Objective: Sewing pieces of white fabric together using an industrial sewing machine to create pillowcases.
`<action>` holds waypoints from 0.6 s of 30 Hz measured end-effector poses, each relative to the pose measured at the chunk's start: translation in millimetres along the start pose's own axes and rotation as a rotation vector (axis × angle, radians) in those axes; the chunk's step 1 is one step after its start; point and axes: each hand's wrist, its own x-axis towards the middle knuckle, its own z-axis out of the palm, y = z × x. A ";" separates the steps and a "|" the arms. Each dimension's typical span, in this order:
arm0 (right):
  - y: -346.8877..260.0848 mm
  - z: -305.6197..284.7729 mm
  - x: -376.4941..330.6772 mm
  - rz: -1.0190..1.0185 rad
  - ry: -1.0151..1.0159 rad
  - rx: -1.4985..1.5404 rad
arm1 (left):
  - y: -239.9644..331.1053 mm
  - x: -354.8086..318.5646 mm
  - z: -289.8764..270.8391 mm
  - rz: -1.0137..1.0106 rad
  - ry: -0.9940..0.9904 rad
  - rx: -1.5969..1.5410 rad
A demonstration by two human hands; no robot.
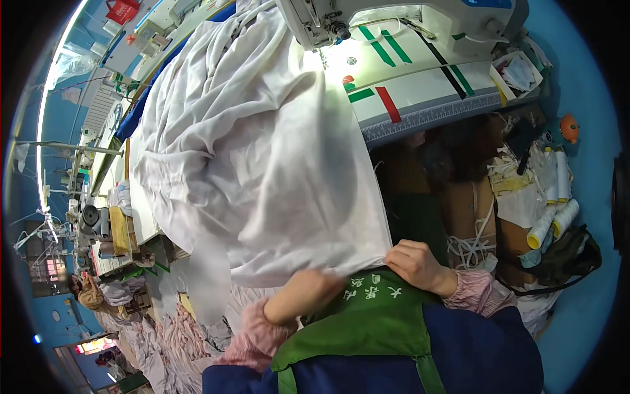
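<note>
A: head cam, where's the white fabric point(262, 151)?
B: draped off the sewing table point(426, 98), below the sewing machine point(394, 20). Right hand point(420, 266) pinches its lower edge shut; left hand point(308, 292) grips that hem too, fingers curled closed.

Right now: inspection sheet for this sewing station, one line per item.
Surface: white sewing table with green, red and black tape strips and a ruler edge; lit near the needle.
Job's things: white fabric heaped over the table's left side and hanging off the near edge; sewing machine at the top.
Clutter: thread cones, small tray, cardboard and cord scraps under the table on the right.
Hands: left hand and right hand both grip the fabric's lower edge.
Cables: thin cord by the machine; hard to trace.
Surroundings: more sewing stations and fabric piles on the left; blue floor.
</note>
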 end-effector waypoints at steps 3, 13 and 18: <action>10.1 6.2 -4.5 0.060 -0.013 0.026 | 7.8 102.3 -75.4 0.440 0.522 0.045; 35.5 -0.1 11.7 0.148 -0.004 0.127 | -89.4 179.3 -166.2 0.150 0.750 0.512; 51.2 -7.3 32.2 0.164 -0.020 0.108 | -92.0 202.7 -196.6 0.193 0.712 0.498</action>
